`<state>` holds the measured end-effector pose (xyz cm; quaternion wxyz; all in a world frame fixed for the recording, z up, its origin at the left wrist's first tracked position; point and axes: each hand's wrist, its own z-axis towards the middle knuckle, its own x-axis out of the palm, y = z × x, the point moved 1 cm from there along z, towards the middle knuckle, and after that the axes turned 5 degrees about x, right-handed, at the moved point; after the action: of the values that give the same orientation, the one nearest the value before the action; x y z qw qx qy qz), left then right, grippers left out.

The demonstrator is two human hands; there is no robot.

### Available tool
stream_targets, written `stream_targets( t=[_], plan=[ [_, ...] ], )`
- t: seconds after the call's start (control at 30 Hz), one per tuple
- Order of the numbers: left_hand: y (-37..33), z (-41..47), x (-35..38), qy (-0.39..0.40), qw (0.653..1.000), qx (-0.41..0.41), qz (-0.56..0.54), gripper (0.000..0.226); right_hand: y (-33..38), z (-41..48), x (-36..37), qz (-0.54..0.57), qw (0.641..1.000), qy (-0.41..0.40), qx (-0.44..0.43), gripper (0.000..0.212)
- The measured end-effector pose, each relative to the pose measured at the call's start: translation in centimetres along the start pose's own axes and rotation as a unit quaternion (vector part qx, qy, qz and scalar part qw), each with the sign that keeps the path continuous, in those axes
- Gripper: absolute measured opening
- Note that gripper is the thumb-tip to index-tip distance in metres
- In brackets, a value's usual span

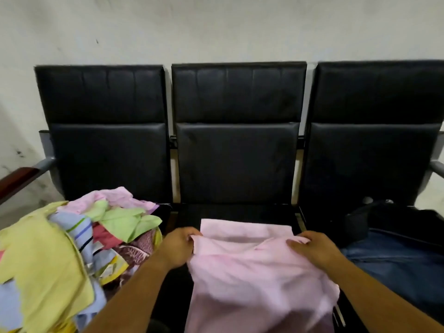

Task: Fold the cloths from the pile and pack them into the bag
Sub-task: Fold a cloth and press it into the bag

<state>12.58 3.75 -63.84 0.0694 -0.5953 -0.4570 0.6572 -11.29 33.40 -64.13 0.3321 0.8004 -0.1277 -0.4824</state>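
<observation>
A pink cloth [252, 265] lies at 6 o'clock in the head view, spread over the middle seat of a black three-seat bench [237, 164]. Its far part is flat on the cushion and its near part hangs off the front edge toward the person. The left hand [179, 246], at about 7 o'clock, pinches the cloth's left edge, with the fingers curled around a gathered bit of fabric. The right hand [312, 248], at about 5 o'clock, grips the right edge, thumb on top and fingers curled beneath a small fold. Between the hands the cloth is lifted slightly and wrinkled. The pile of cloths [72, 248] sits at 8 o'clock on the left seat, a loose heap of yellow, green, pink, striped blue and patterned maroon pieces just beside the left forearm. The dark bag [396, 222] rests at 4 o'clock on the right seat, with blue denim-like fabric [394, 265] at its near side; whether that fabric lies inside the bag cannot be told. A wooden armrest [19, 179] shows at 9 o'clock, and a pale wall [216, 27] fills 12 o'clock.
</observation>
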Motion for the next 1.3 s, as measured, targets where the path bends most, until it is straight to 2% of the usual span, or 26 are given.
stream_targets(
  t=[0.07, 0.23, 0.47, 0.53, 0.7, 0.8, 0.87, 0.97, 1.03, 1.1, 1.13, 1.2, 1.3],
  plan=[
    [0.6, 2.3, 0.5, 0.007, 1.0, -0.01, -0.016, 0.02, -0.7, 2.6, 0.7, 0.021, 0.999, 0.006, 0.032, 0.024],
    [2.8, 7.4, 3.1, 0.056, 0.995, -0.084, 0.012, 0.026, -2.3, 8.1, 2.6, 0.012, 0.997, -0.013, 0.075, 0.025],
    [4.5, 11.3, 6.2, 0.048, 0.991, -0.12, 0.032, 0.023, -2.7, 11.0, 5.3, 0.046, 0.991, -0.066, 0.107, 0.017],
    [4.8, 12.1, 6.8, 0.056, 0.991, -0.102, 0.067, 0.021, -3.1, 11.7, 5.9, 0.047, 0.99, -0.079, 0.105, 0.02],
    [5.6, 12.5, 8.7, 0.094, 0.987, 0.007, 0.132, 0.043, -3.7, 12.3, 7.4, 0.053, 0.987, -0.087, 0.128, 0.03],
    [5.9, 12.5, 9.5, 0.105, 0.984, 0.059, 0.128, 0.029, -3.4, 12.5, 7.3, 0.065, 0.986, -0.117, 0.1, 0.014],
    [6.3, 12.6, 9.7, 0.094, 0.987, 0.054, 0.122, 0.023, -3.5, 12.6, 7.2, 0.059, 0.986, -0.128, 0.084, 0.01],
    [6.6, 13.0, 9.5, 0.053, 0.995, 0.027, 0.081, 0.015, -3.9, 13.0, 7.1, 0.074, 0.984, -0.14, 0.084, 0.022],
    [6.9, 13.4, 9.1, -0.031, 0.999, -0.028, -0.006, 0.007, -3.7, 13.2, 7.0, 0.09, 0.982, -0.143, 0.09, 0.022],
    [7.0, 14.0, 8.7, -0.116, 0.981, -0.121, -0.094, 0.003, -3.8, 13.4, 7.0, 0.096, 0.981, -0.143, 0.085, 0.018],
    [7.1, 14.1, 8.7, -0.134, 0.972, -0.162, -0.108, 0.004, -4.0, 13.4, 7.2, 0.098, 0.981, -0.144, 0.084, 0.018],
    [7.2, 14.2, 9.1, -0.14, 0.967, -0.195, -0.079, 0.006, -4.4, 13.5, 7.4, 0.099, 0.98, -0.149, 0.084, 0.019],
    [7.1, 14.2, 9.6, -0.14, 0.972, -0.185, -0.032, 0.023, -4.6, 13.6, 7.5, 0.104, 0.978, -0.154, 0.092, 0.031]
  ],
)
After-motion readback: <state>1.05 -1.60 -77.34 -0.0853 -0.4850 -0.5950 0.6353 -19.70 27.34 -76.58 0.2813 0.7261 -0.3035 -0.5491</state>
